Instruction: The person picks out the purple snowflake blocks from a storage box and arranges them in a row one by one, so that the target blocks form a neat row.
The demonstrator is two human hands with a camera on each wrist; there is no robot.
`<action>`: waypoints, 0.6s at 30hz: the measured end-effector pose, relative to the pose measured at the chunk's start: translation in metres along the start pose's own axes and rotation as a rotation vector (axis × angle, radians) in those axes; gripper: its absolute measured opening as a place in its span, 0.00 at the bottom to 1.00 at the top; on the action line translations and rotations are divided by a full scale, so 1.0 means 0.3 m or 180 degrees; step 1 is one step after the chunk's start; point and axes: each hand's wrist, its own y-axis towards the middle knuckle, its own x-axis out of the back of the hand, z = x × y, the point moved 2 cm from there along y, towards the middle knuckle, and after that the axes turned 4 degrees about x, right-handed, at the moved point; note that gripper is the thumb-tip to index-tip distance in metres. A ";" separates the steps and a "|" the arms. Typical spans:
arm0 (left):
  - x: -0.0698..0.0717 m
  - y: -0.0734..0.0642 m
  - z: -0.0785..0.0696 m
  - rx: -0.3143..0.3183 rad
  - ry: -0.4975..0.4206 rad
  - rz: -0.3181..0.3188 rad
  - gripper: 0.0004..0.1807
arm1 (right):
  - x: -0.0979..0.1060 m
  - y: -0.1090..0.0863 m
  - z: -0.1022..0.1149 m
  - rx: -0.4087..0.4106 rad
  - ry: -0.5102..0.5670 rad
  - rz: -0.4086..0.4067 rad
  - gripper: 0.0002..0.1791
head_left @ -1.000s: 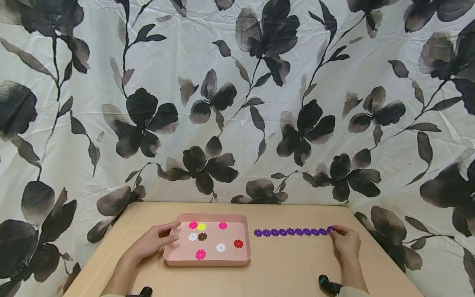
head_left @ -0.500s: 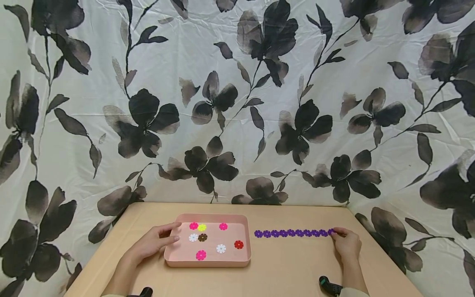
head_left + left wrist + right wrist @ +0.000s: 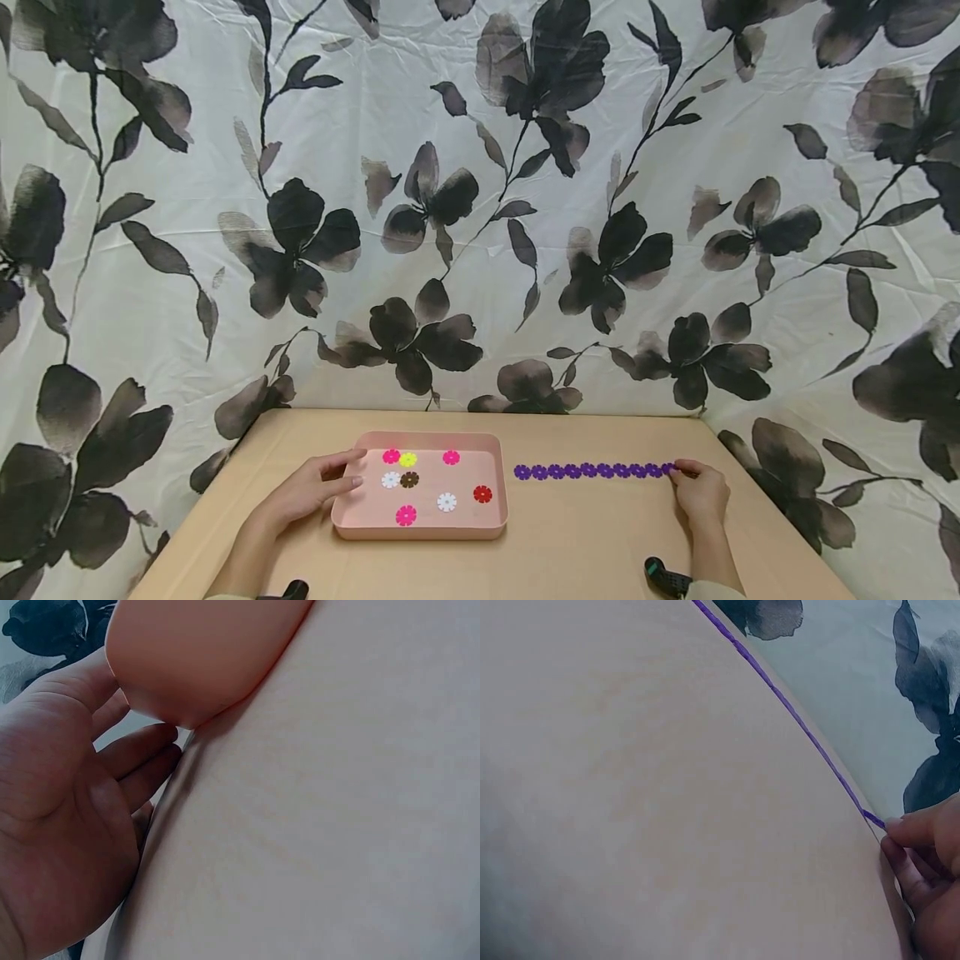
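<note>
A row of purple flower-shaped notched discs lies in a line on the table, each overlapping or joined to its neighbour. My right hand pinches the disc at the right end between thumb and fingertips. Seen edge-on in the right wrist view, this end disc sits at a slight angle to the purple strip. My left hand rests at the left rim of the pink tray, thumb and index fingertip over the edge. Its lower fingers extend near the tray's outer corner.
Inside the tray lie several loose discs: pink, yellow, white, brown and red. The tan table ends at a white cloth with dark flowers. Black wrist devices show by both forearms.
The right hand and the end disc it pinches have lowered slightly, level with the row. The left hand and the tray stay where they were.
</note>
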 end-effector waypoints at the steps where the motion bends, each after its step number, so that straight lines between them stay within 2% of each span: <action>1: -0.001 -0.001 0.000 -0.0005 0.0011 -0.0006 0.32 | -0.001 0.003 -0.002 0.0028 -0.0017 -0.0001 0.14; 6: 0.001 0.002 0.006 -0.0102 0.0046 -0.0001 0.32 | 0.000 0.009 -0.011 0.0140 -0.0133 -0.0016 0.14; 18: 0.003 0.001 -0.004 -0.0072 0.0054 0.0014 0.31 | 0.003 0.006 -0.002 0.0053 -0.0128 0.0019 0.15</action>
